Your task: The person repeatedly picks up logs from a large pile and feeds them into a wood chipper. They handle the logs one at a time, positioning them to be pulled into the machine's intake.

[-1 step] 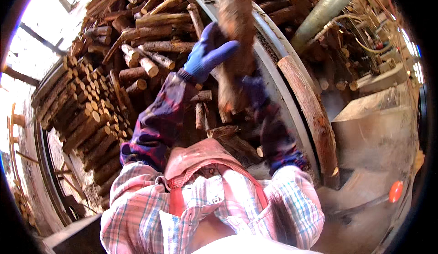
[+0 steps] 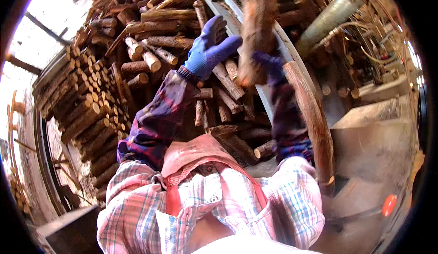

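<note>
A thick bark-covered log stands nearly upright in front of me, its upper end cut off by the picture's top edge. My right hand, in a dark blue glove, is against the log's lower right side. Its fingers are blurred and partly behind the bark, and they appear to grip it. Left of the log, my left hand is open in a blue-purple glove, thumb spread toward the bark with a gap between. Another long log lies along the metal conveyor trough, beside my right forearm.
Loose logs are heaped beyond my hands. Cut logs are stacked at left, ends facing me. A grey metal pipe slants at the far right. Below it are a metal housing and a lever with an orange knob.
The upright log and my right hand have shifted right and slightly up. My left hand is now separated from the log by a gap, and more loose logs show beneath.
</note>
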`<action>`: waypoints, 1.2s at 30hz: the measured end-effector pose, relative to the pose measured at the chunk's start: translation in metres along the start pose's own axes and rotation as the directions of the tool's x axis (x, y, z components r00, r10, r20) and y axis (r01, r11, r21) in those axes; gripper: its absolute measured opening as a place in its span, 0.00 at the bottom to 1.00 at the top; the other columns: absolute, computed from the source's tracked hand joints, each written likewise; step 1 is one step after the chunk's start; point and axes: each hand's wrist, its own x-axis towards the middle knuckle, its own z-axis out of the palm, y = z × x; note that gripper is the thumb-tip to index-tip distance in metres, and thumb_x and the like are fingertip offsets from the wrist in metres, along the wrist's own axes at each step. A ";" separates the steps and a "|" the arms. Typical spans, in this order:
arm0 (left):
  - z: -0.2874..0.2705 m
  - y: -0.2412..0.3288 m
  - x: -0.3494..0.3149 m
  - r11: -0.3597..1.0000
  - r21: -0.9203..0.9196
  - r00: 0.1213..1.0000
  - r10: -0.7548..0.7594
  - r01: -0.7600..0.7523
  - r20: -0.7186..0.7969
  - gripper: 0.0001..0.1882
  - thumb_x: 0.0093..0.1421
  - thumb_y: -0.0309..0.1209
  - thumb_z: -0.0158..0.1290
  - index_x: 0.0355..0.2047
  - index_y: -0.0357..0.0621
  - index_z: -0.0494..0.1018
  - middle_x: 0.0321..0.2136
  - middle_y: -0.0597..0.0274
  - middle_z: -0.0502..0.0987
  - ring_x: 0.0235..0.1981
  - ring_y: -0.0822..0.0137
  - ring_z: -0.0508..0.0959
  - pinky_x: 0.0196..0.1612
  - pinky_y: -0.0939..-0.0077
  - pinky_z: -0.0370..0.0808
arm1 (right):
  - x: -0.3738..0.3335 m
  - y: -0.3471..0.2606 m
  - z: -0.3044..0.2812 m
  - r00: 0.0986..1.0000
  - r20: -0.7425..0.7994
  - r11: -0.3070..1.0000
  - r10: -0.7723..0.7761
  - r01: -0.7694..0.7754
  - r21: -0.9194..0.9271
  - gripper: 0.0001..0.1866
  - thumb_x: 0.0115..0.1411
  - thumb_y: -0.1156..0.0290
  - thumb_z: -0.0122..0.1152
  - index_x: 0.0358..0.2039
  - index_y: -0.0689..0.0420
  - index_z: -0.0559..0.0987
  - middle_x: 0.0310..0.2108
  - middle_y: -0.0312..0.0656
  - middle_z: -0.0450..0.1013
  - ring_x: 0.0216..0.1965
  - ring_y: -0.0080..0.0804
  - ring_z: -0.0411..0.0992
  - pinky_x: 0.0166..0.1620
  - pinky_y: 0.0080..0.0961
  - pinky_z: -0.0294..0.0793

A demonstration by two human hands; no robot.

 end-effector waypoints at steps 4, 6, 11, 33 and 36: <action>-0.038 -0.039 -0.032 0.971 0.079 0.966 -0.212 0.225 -0.151 0.35 0.58 0.34 0.57 0.60 0.34 0.54 0.58 0.52 0.63 0.58 0.64 0.64 0.60 0.70 0.60 | 0.136 -0.009 -0.128 0.992 -0.056 0.906 -0.110 0.077 -0.417 0.53 0.32 0.59 0.80 0.59 0.57 0.61 0.50 0.48 0.68 0.50 0.39 0.68 0.53 0.33 0.68; -0.083 -0.068 -0.068 0.871 0.171 0.885 -0.438 0.461 -0.156 0.39 0.55 0.40 0.59 0.60 0.33 0.54 0.57 0.46 0.64 0.59 0.60 0.64 0.60 0.70 0.59 | 0.159 0.028 -0.190 0.991 -0.016 0.656 -0.133 0.076 -0.751 0.56 0.31 0.58 0.80 0.60 0.58 0.59 0.50 0.52 0.69 0.50 0.43 0.68 0.54 0.35 0.68; -0.242 -0.141 -0.311 0.599 0.124 0.468 -0.462 0.791 -0.753 0.35 0.53 0.44 0.61 0.53 0.33 0.64 0.48 0.51 0.71 0.49 0.65 0.70 0.53 0.70 0.66 | 0.128 0.093 -0.217 0.971 -0.036 0.209 0.236 -0.087 -0.974 0.57 0.35 0.58 0.78 0.63 0.62 0.56 0.57 0.54 0.63 0.60 0.45 0.61 0.61 0.33 0.59; -0.360 -0.205 -0.391 0.322 -0.621 -0.204 -0.753 0.714 -0.625 0.14 0.56 0.48 0.55 0.22 0.56 0.75 0.10 0.73 0.58 0.10 0.73 0.57 0.15 0.77 0.49 | 0.029 0.074 -0.037 0.986 -0.045 0.021 -0.159 -0.042 -0.999 0.38 0.52 0.58 0.63 0.59 0.63 0.62 0.57 0.54 0.62 0.57 0.48 0.62 0.59 0.39 0.61; -0.431 -0.261 -0.355 0.415 -0.318 0.041 -0.659 0.852 -0.751 0.13 0.56 0.47 0.56 0.23 0.55 0.77 0.10 0.72 0.61 0.12 0.73 0.60 0.16 0.76 0.51 | -0.012 0.112 0.100 0.964 -0.144 0.254 0.221 -0.200 -0.946 0.35 0.54 0.63 0.61 0.59 0.64 0.61 0.58 0.55 0.61 0.59 0.46 0.61 0.61 0.38 0.58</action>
